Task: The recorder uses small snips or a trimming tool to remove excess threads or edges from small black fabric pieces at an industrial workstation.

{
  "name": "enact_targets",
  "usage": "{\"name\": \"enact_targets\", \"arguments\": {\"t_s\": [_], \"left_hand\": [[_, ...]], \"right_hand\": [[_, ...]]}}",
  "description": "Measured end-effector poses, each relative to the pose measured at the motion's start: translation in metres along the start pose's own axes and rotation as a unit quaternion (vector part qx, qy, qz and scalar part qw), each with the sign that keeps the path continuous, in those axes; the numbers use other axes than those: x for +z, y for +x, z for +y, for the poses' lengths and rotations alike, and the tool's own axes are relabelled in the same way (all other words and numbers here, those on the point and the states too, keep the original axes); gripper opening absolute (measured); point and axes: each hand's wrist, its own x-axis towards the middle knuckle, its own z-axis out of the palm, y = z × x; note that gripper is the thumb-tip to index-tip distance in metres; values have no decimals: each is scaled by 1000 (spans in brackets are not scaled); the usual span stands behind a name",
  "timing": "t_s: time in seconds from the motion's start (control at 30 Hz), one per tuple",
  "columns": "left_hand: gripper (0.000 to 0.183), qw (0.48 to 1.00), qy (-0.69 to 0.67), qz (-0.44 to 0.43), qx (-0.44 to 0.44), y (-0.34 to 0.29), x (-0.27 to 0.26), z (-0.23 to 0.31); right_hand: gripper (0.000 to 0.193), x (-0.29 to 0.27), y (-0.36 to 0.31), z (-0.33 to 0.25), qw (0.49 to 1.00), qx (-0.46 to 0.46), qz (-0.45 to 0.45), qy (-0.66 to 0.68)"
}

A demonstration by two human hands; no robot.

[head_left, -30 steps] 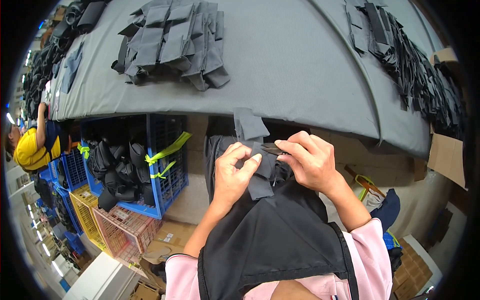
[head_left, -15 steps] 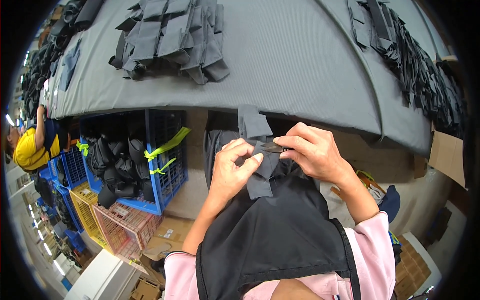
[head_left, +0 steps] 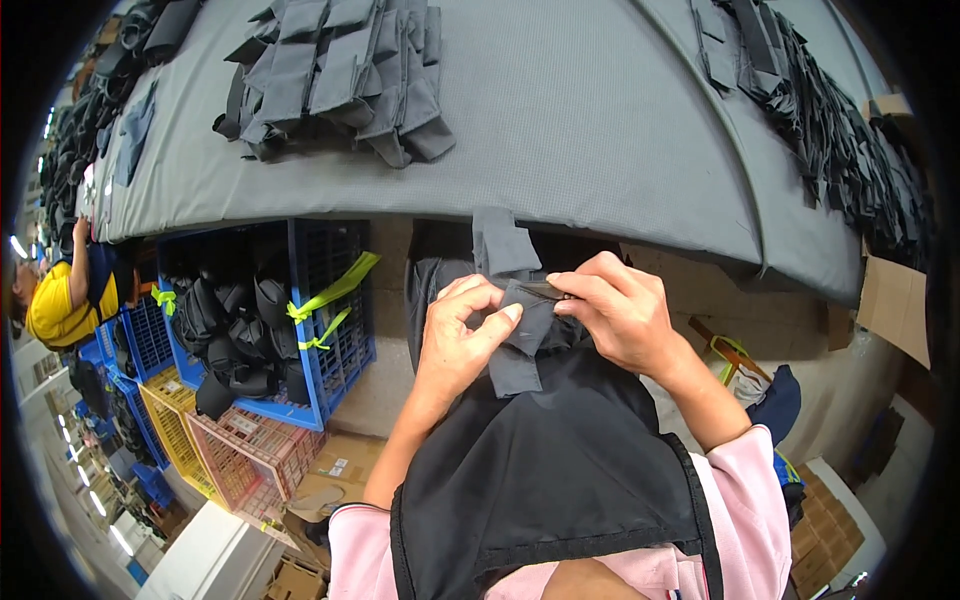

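A chain of grey fabric pieces (head_left: 508,250) hangs from the table's near edge down over my black apron (head_left: 580,460). My left hand (head_left: 455,340) pinches the chain at its middle between thumb and forefinger. Small dark thread snips (head_left: 543,290) are gripped in my right hand (head_left: 625,312), their blades pointing left and lying against the fabric beside the left fingertips. Whether the blades are parted is hard to see. The lowest piece of the chain dangles below both hands.
Ahead is a grey-covered table (head_left: 580,120) bearing a pile of sewn grey pieces (head_left: 340,75) and a heap of dark strips (head_left: 830,150). At left stand a blue crate (head_left: 308,330) of black items and a pink crate (head_left: 235,440). A person in yellow (head_left: 60,300) is farther left.
My right hand has shifted slightly down, with the snips closer along the fabric. The left hand keeps its pinch on the chain, almost unmoved.
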Motion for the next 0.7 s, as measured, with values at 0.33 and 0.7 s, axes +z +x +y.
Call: {"name": "enact_targets", "arguments": {"t_s": [0.33,0.7], "left_hand": [[15,998,-60,12,-3,-1,8,7],[20,991,-127,26,-40,-2,13,1]], "right_hand": [[28,14,4,-11,958,216,-5,188],[34,5,-7,-15,956,245,31,161]]}}
